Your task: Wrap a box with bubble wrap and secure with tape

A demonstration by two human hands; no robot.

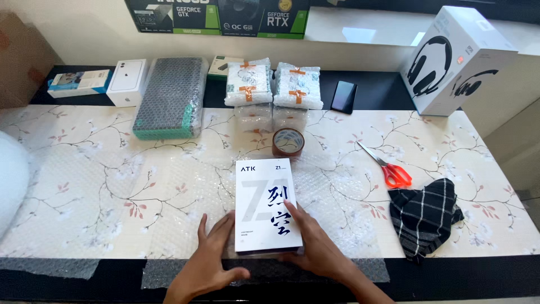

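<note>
- Floral-patterned table covering (84, 169) fills the frame, with a clear bubble wrap sheet (337, 197) spread at centre.
- Flat white rectangular product box (266, 205) lies on the sheet at lower centre, still bare; no wrap is folded over it yet.
- Left hand (211, 262) lies spread flat beside it; right hand (315, 247) presses open against its right edge.
- Brown tape roll (288, 142) and red-handled scissors (388, 167) sit untouched.
- Four taped bubble-wrapped parcels (273, 90) are stacked at upper centre; white headphone box (455, 59) stands upper right.

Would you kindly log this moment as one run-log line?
left hand: flat on bubble wrap beside white box | right hand: touching box edge | tape roll: behind box
</note>
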